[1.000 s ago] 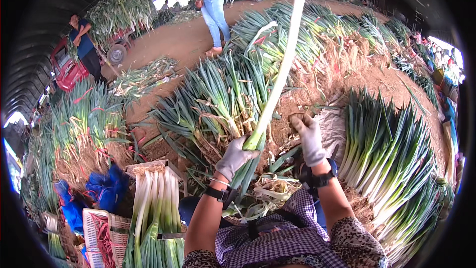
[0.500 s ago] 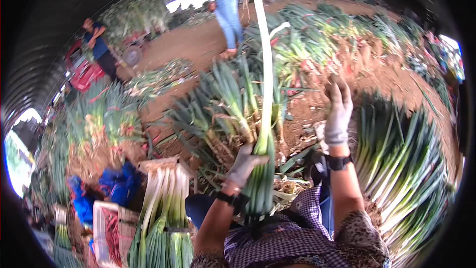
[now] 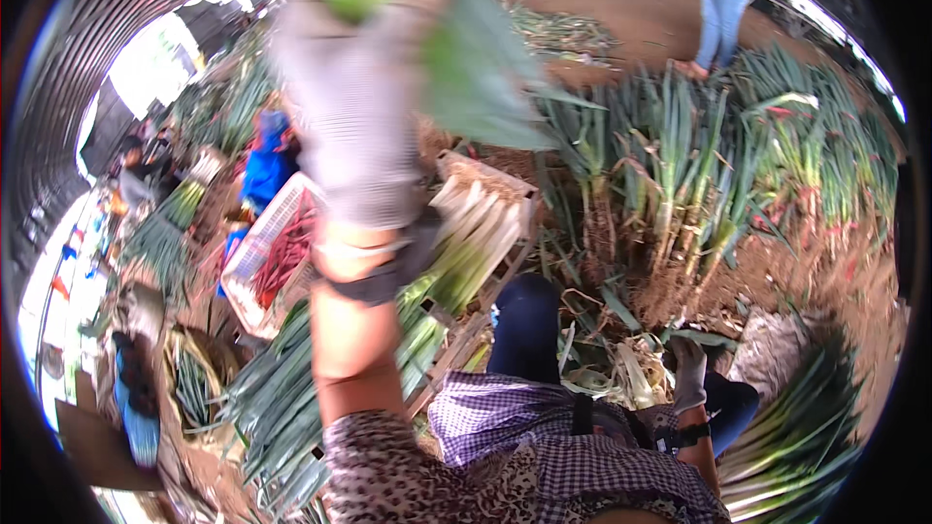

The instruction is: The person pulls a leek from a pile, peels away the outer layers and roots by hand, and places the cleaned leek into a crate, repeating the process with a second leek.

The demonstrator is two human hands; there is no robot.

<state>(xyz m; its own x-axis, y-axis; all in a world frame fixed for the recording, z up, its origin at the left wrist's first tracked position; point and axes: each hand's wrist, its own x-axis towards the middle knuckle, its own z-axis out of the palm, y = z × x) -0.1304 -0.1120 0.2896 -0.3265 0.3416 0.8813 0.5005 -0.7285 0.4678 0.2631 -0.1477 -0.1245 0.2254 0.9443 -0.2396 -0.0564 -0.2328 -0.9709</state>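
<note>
My left hand (image 3: pixel 354 116), in a pale glove and smeared by motion, is lifted high before me. It is closed around a leek (image 3: pixel 481 73), whose green leaves hang beside the hand; its white end is out of sight. My gloved right hand (image 3: pixel 690 374) is low by my right knee, fingers stretched out and nothing seen in them. Peeled leek scraps (image 3: pixel 636 369) lie on the ground beside it. Under my left forearm, a wooden rack (image 3: pixel 510 180) bears white-stemmed leeks (image 3: pixel 466 233), their green leaves toward the lower left.
Left of the rack stands a pale plastic basket (image 3: pixel 243 277) of red strips, near a blue bag (image 3: pixel 268 165). Unpeeled leeks (image 3: pixel 670 165) stand ahead. A leek heap (image 3: pixel 801 427) lies at lower right. A person in jeans (image 3: pixel 721 15) stands far off.
My view has turned left. My left hand has risen with the leek, whose white stem has left the view. My right hand has dropped from in front of me to beside my knee.
</note>
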